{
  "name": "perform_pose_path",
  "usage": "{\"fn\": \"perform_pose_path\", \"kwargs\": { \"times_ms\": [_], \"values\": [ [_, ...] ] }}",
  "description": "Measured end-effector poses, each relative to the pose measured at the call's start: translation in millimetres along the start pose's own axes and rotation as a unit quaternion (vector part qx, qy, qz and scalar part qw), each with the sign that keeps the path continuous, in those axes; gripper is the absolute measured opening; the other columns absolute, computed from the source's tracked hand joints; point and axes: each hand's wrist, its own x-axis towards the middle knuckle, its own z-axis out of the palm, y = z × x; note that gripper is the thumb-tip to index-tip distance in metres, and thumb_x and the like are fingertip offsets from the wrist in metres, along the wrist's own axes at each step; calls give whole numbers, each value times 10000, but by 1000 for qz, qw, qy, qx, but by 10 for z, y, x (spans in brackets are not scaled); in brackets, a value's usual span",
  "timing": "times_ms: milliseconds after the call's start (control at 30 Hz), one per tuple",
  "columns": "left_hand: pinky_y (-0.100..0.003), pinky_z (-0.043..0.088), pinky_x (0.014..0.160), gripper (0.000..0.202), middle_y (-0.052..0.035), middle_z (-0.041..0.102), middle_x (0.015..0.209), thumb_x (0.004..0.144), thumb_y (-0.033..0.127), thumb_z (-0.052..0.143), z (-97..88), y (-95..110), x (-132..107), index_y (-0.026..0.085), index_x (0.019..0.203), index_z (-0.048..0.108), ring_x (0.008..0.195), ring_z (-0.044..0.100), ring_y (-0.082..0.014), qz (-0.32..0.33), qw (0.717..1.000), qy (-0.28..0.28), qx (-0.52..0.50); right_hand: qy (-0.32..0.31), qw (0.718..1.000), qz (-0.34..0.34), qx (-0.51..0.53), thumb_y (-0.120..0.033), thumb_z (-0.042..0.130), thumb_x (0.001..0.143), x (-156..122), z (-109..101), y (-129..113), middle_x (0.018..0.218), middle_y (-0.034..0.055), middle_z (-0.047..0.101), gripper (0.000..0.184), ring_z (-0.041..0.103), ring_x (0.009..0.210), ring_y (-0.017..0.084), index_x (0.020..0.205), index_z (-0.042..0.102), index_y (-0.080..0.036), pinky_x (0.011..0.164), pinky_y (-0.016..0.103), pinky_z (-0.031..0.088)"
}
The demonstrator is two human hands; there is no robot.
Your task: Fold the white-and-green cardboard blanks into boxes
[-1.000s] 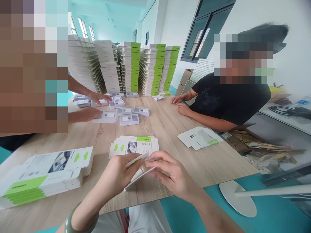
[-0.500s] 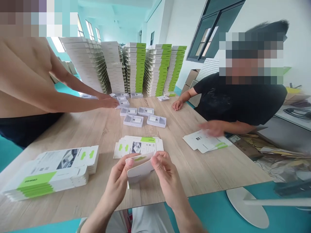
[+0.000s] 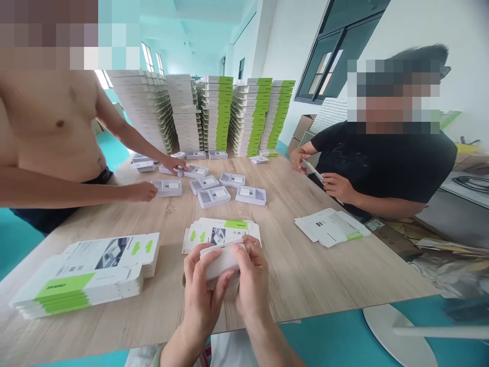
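Note:
Near the table's front edge I hold a small white cardboard box between both hands. My left hand grips its left side, with fingers on the top panel and the thumb below. Around the right end is my right hand, its thumb on the upper edge. The box's underside is hidden by my hands. Just beyond it lies a small pile of flat printed cartons, white and green. A thicker stack of flat cartons sits to the left.
White plastic trays with small white items lie mid-table. A person at left touches trays; a person at right holds a flat carton above more flat cartons. Tall stacks of boxes stand at the back.
The box's open end has been folded over, and my left fingers have moved onto its top. The person at right has lifted a carton; the person at left has drawn a tray nearer.

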Motion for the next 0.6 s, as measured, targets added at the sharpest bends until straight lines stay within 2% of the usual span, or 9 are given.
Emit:
{"fn": "perform_pose_path", "kwargs": {
  "times_ms": [167,367,500,600],
  "values": [
    [-379,632,888,380,-137,551,1306,1054,352,606,-38,-72,41,272,1414,512,1209,633,-272,78,995,-49,33,59,997,21,50,-337,694,662,39,77,-1,1040,46,480,366,548,842,191,530,373,-221,614,268,522],
    [-355,634,872,347,-136,599,1209,1047,398,612,-58,-76,113,228,1341,544,1181,652,-270,95,991,-72,54,108,993,0,49,-320,717,657,83,95,107,1010,37,536,396,553,888,199,530,352,-231,645,261,473],
    [-307,631,759,336,-106,628,1111,1024,521,609,4,-41,159,219,1172,590,1039,701,-240,102,994,3,48,93,992,26,75,-361,733,641,87,96,91,1011,15,584,311,537,738,155,665,446,-242,603,264,470],
    [-294,624,717,341,-85,636,1070,988,541,665,60,-62,172,221,1087,596,959,713,-222,112,992,45,35,71,992,43,91,-330,691,615,97,96,59,968,2,620,263,565,721,158,762,488,-251,607,265,487]
  ]
}}
